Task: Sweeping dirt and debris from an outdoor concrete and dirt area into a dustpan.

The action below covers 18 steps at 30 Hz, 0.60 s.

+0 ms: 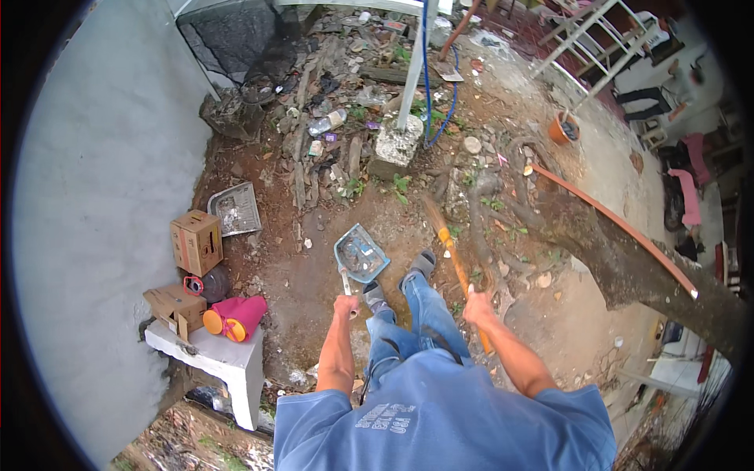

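Note:
My left hand (345,306) is closed around the pale handle of a blue dustpan (375,269). Bits of debris lie in the pan, which is just ahead of my feet. My right hand (477,307) grips the orange-yellow handle of a broom (456,263). Its straw bristles point away from me, at the right of the dustpan, over the dirt; whether they touch the ground I cannot tell.
Rubble and litter (330,122) cover the ground ahead, around a post in a concrete block (399,145). A tree trunk (613,259) leans at the right. Cardboard boxes (198,242) and a white bench (228,353) stand by the left wall. Another person (648,98) is far right.

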Each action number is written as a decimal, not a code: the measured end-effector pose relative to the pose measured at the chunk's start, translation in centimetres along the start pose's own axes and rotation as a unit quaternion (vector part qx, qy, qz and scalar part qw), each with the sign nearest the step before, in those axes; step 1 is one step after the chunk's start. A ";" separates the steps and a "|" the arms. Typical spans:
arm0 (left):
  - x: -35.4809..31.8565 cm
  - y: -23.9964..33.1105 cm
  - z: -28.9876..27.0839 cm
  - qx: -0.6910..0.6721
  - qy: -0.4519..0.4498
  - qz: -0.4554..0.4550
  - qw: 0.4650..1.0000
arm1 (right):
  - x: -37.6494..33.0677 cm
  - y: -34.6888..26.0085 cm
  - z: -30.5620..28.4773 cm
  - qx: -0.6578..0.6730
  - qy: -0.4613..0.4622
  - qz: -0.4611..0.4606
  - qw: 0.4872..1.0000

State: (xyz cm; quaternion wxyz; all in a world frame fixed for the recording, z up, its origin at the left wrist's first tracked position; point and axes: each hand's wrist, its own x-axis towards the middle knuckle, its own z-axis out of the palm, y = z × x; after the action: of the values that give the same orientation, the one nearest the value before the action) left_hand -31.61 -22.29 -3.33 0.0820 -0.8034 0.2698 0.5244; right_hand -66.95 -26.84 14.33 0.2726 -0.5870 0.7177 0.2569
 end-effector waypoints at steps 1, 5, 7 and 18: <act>0.8 -0.1 -0.2 -0.049 0.010 0.014 0.999 | -0.7 -0.4 0.7 0.007 -0.030 -0.011 0.999; 5.7 -0.7 -2.4 -0.071 -0.033 -0.017 0.997 | -4.6 -2.1 1.3 0.067 -0.062 -0.054 0.994; 7.6 -0.2 -3.3 -0.123 -0.047 -0.040 0.990 | -5.9 -1.6 1.4 0.045 -0.072 -0.067 0.994; 9.2 8.0 -7.4 -0.205 -0.130 -0.073 0.967 | -9.8 -0.7 -2.2 0.009 -0.054 -0.040 0.998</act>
State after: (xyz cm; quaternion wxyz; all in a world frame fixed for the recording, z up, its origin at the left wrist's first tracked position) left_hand -27.04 -35.30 -7.10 -0.0119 -0.7455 0.0847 0.6610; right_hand -64.83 -21.60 22.70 0.3260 -0.5978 0.6804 0.2707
